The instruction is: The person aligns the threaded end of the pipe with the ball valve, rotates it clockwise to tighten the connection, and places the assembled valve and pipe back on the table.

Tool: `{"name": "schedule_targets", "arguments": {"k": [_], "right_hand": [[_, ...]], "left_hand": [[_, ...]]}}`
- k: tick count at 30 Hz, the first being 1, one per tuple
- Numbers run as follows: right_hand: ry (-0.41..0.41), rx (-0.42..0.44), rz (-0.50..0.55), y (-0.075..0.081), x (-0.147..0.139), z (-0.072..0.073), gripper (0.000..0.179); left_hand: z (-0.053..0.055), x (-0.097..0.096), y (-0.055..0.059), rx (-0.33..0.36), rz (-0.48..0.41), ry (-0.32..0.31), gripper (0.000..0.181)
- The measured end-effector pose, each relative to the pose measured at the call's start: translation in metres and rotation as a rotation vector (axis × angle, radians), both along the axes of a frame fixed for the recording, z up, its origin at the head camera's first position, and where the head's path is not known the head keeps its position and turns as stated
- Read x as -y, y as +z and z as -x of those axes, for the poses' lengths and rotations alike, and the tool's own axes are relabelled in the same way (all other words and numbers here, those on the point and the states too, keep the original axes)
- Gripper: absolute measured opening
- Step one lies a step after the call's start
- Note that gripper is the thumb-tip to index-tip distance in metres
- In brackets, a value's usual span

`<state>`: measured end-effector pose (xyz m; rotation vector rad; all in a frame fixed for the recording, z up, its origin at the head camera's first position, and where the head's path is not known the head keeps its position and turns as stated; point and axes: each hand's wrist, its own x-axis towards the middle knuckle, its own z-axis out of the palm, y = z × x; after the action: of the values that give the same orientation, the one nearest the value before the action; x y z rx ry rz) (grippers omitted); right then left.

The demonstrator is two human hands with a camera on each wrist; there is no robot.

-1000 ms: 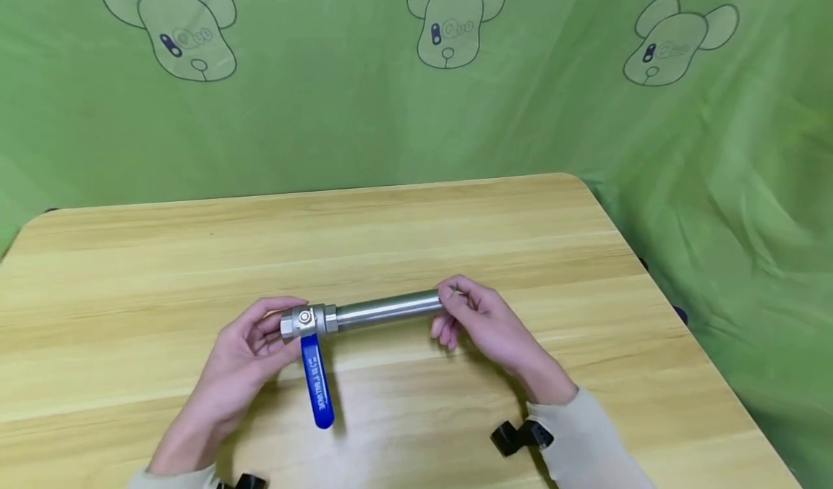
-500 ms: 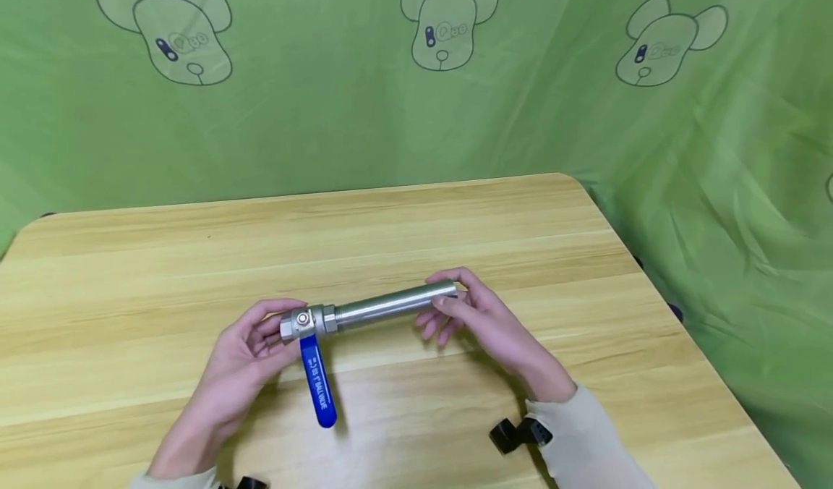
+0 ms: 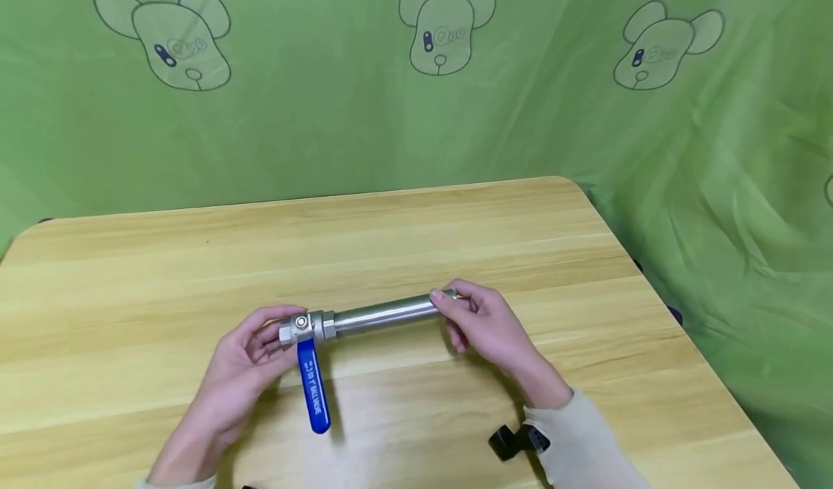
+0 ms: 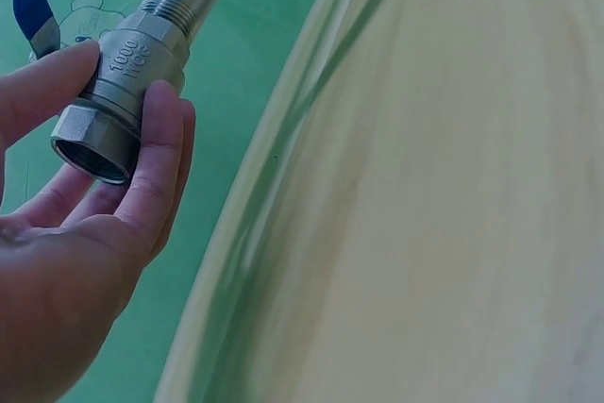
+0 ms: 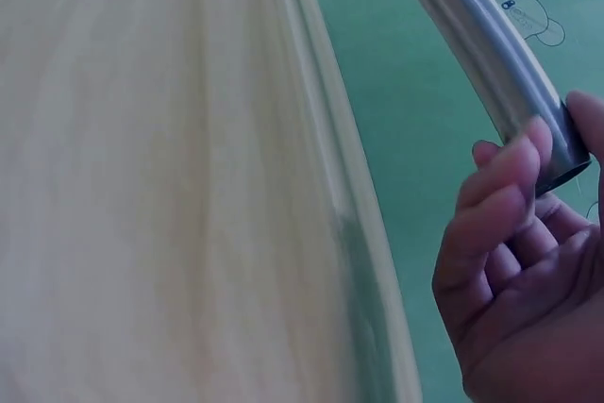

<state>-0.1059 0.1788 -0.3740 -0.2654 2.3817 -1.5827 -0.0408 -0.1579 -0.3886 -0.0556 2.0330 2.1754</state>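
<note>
My left hand (image 3: 237, 370) grips a steel ball valve (image 3: 315, 325) by its hexagonal end, thumb on one side and fingers on the other. From the valve a blue lever handle (image 3: 314, 388), lettered in white, points toward me. A steel pipe (image 3: 384, 313) joins the valve's right end, with thread showing at the joint. My right hand (image 3: 488, 322) pinches the pipe's far end between thumb and fingers. In the left wrist view the open socket of the valve (image 4: 142, 63) faces the palm. The right wrist view shows the pipe's plain end (image 5: 557, 143) between thumb and fingers.
Valve and pipe are over a wood-grain table (image 3: 163, 272) with rounded far corners. Behind and to the right hangs a green curtain (image 3: 312, 113) printed with animal heads. A black wrist device (image 3: 519, 440) sits at the right sleeve.
My right hand first slid its thumb and loosened its fingers along the pipe's end, then closed on it again. The pipe's right end rose slightly and came back down. My left hand kept its grip.
</note>
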Motion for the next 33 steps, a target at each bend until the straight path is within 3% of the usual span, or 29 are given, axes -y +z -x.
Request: {"name": "schedule_targets", "arguments": {"k": [6,12,18,25,33], "right_hand": [[-0.069,-0.091,-0.076,0.002,0.005,0.0,0.028],[-0.083,-0.074,-0.004,0.002,0.007,0.0,0.023],[-0.042,-0.068,0.028,0.002,0.002,-0.001,0.028],[0.058,-0.078,0.039,0.004,-0.011,0.003,0.042],[0.078,-0.012,0.037,0.001,-0.014,0.006,0.041]], "left_hand": [[-0.001,-0.001,0.0,0.006,-0.014,0.017,0.055],[-0.001,-0.002,0.0,0.017,-0.015,0.017,0.055],[-0.001,-0.002,-0.001,0.016,-0.03,0.011,0.055],[0.0,-0.001,-0.003,0.018,-0.03,0.009,0.054],[0.001,0.0,-0.005,0.014,-0.036,0.018,0.055]]}}
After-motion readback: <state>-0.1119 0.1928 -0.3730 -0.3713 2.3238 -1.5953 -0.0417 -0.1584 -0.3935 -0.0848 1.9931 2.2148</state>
